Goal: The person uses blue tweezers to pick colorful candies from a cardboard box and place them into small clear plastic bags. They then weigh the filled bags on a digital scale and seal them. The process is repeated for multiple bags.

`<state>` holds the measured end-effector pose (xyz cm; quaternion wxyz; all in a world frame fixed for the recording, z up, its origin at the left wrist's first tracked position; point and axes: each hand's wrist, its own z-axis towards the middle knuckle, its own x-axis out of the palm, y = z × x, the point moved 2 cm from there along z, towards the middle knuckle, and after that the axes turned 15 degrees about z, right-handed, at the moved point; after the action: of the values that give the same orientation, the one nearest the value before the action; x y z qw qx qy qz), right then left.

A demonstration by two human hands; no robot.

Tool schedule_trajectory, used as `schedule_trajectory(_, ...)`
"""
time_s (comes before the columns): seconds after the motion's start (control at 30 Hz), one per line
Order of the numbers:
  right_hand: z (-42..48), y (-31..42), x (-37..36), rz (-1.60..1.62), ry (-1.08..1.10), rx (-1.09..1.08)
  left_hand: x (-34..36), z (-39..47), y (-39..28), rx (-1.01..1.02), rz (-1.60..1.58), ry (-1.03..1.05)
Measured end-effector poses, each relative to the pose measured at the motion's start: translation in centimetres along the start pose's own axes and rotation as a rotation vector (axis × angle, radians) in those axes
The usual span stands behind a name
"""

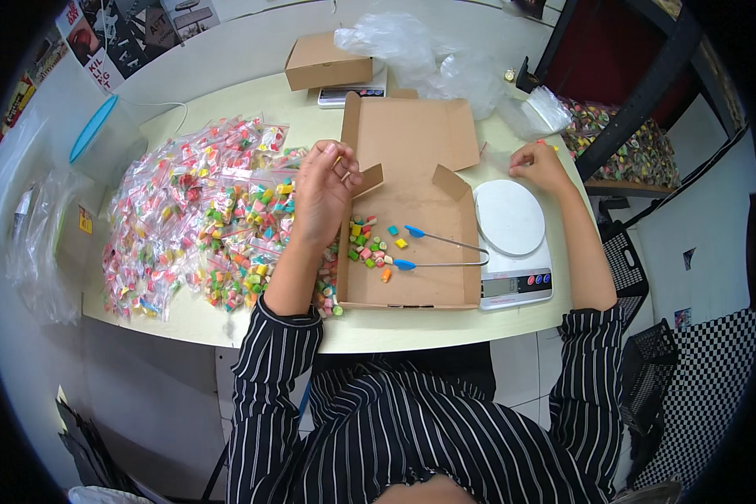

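Observation:
My left hand [327, 176] is raised at the left edge of the open cardboard box [416, 286], its fingers loosely curled and nothing visible in them. Loose multicoloured cut candies [368, 249] lie in the box, mostly on its left side. Metal tongs with blue tips [447, 265] rest in there too, the bend reaching over the right wall. Beyond the white kitchen scale [511, 217], my right hand [535, 165] has its fingers drawn together beside a small clear plastic bag [495, 159]. Whether it grips the bag is unclear. The scale's plate carries nothing.
Candy-filled zip bags [183, 208] are heaped on the table's left. Behind the box are a closed carton [327, 63] on a second scale [353, 94], and crumpled clear plastic [409, 50]. A stack of clear bags [545, 110] lies at right, near a dark frame [642, 82].

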<state>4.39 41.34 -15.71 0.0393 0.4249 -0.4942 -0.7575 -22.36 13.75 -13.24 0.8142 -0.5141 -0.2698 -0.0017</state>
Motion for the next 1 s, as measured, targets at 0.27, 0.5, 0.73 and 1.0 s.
schedule_trajectory(0.27,0.7,1.7,-0.8,0.043,-0.128,0.004,0.0,-0.2,0.0,-0.024,0.048,-0.015)
schedule_trajectory(0.5,-0.1,4.8,-1.4,0.045,-0.520,-0.254,0.0,0.2,0.4,-0.024,0.108,-0.007)
schedule_trajectory(0.73,-4.6,14.9,3.3,0.568,-0.455,-0.482,0.2,-0.2,0.1,-0.017,0.193,0.011)
schedule_trajectory(1.0,-7.1,17.8,11.2,0.756,-0.146,-0.355,2.4,-1.1,-0.4,-0.008,0.344,0.103)
